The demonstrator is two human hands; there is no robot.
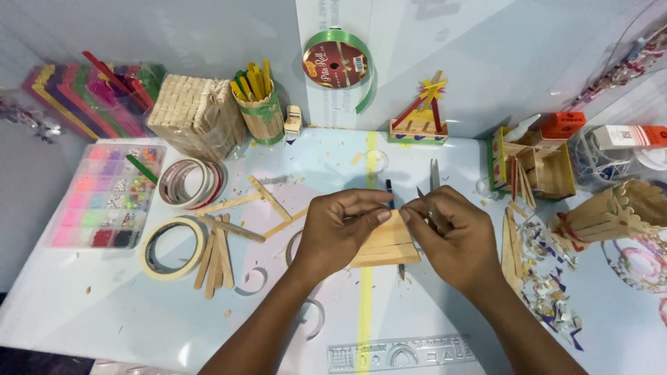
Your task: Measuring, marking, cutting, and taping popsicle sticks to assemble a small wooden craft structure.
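My left hand [340, 232] and my right hand [451, 236] meet over a triangular panel of wooden craft sticks [385, 246] lying on the white table [125, 312]. The fingertips of both hands pinch at the panel's top point. My right hand also holds a pair of scissors [432, 182], whose blades stick up past the fingers. A dark pencil [390, 194] lies under the panel, its end showing above it.
Rolls of tape [171, 248] and loose craft sticks [217, 253] lie to the left, beside a bead organiser box [104, 198]. At the back stand a stick bundle [194, 114], a cup of coloured sticks [258, 107], a green ribbon roll [339, 64] and small stick models [420, 121]. Scraps [549, 285] litter the right. A stencil ruler [403, 353] lies in front.
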